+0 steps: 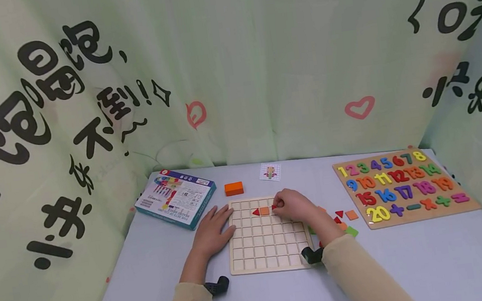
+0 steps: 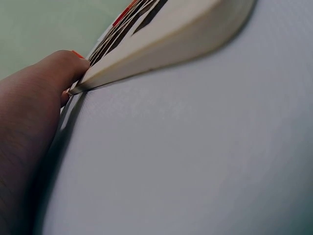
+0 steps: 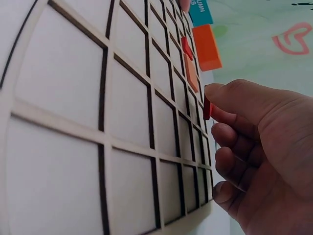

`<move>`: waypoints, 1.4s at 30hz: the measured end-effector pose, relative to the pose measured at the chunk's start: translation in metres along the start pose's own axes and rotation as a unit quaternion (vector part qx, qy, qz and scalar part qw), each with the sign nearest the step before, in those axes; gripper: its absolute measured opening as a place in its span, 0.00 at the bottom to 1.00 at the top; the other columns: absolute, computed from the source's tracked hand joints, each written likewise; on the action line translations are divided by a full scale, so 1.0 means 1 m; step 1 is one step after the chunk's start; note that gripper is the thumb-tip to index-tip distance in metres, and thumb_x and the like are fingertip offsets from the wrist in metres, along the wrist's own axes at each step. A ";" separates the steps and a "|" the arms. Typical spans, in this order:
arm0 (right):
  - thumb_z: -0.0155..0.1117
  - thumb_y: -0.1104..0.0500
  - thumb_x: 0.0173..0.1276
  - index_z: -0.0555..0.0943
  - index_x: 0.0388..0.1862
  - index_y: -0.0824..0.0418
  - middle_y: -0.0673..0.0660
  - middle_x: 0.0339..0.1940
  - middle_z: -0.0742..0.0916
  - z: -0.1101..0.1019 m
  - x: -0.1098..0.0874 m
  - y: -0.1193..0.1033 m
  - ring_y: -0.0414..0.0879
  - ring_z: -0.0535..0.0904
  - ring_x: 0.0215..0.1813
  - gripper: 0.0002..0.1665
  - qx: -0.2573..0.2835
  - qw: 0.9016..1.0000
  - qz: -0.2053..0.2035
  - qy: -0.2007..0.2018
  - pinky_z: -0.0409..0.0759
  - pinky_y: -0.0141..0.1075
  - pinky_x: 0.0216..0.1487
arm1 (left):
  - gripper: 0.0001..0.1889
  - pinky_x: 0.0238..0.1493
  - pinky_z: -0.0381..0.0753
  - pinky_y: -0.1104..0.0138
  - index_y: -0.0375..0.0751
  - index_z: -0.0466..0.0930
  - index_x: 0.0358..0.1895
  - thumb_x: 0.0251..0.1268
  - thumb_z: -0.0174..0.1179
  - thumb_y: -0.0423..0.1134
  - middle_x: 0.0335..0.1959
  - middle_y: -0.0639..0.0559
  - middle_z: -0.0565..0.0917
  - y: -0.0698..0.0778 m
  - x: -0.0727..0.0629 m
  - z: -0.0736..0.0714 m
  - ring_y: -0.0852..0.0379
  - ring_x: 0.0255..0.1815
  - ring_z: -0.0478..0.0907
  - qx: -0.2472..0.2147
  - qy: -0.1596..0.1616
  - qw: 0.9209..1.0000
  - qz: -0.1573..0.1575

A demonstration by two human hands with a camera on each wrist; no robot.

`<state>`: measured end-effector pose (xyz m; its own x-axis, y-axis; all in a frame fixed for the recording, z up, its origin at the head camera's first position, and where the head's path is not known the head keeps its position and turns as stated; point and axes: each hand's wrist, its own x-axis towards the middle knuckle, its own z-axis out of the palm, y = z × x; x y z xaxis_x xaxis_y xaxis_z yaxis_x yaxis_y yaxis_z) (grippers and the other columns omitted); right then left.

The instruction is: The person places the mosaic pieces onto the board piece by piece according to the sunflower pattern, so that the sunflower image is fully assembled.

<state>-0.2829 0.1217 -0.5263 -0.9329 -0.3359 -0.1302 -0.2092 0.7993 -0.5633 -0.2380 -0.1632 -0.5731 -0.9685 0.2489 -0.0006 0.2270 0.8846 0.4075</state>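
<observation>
Wooden grid board (image 1: 271, 247) lies near six o'clock in the head view, left hand (image 1: 211, 233) touching its ten-o'clock edge, fingers outstretched, right hand (image 1: 294, 205), three o'clock from an orange square (image 1: 265, 211), pinching a red piece (image 3: 207, 104).

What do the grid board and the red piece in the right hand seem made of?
The grid board looks like plain wood, pale and matte, with dark, scorched-looking inner edges. The red piece may be painted wood or plastic: plain red, smooth-looking, too small to settle which.
</observation>
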 end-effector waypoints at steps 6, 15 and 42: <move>0.69 0.53 0.65 0.82 0.34 0.55 0.51 0.30 0.78 0.009 0.003 0.001 0.45 0.72 0.34 0.08 -0.015 1.000 0.010 -0.003 0.70 0.36 0.35 | 0.31 0.79 0.55 0.48 0.62 0.62 0.75 0.71 0.51 0.59 0.78 0.62 0.61 0.000 0.001 0.001 0.49 0.82 0.50 0.001 -0.004 1.000 -0.002; 0.69 0.52 0.65 0.82 0.34 0.55 0.51 0.31 0.79 0.011 0.003 -0.002 0.45 0.73 0.34 0.08 -0.020 0.999 0.027 0.009 0.72 0.35 0.35 | 0.31 0.79 0.54 0.49 0.62 0.62 0.75 0.71 0.51 0.59 0.78 0.62 0.61 0.001 0.001 0.001 0.49 0.82 0.50 0.003 -0.005 1.000 0.000; 0.65 0.54 0.68 0.79 0.33 0.56 0.52 0.29 0.79 0.001 -0.005 -0.001 0.46 0.73 0.35 0.08 -0.003 1.000 0.030 0.004 0.71 0.36 0.35 | 0.31 0.79 0.55 0.48 0.62 0.62 0.76 0.71 0.51 0.60 0.78 0.62 0.61 -0.002 0.002 0.002 0.49 0.82 0.50 0.006 -0.003 1.000 -0.002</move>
<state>-0.2777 0.1219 -0.5255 -0.9459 -0.2836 -0.1577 -0.1545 0.8210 -0.5496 -0.2401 -0.1636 -0.5756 -0.9687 0.2483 -0.0069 0.2252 0.8897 0.3972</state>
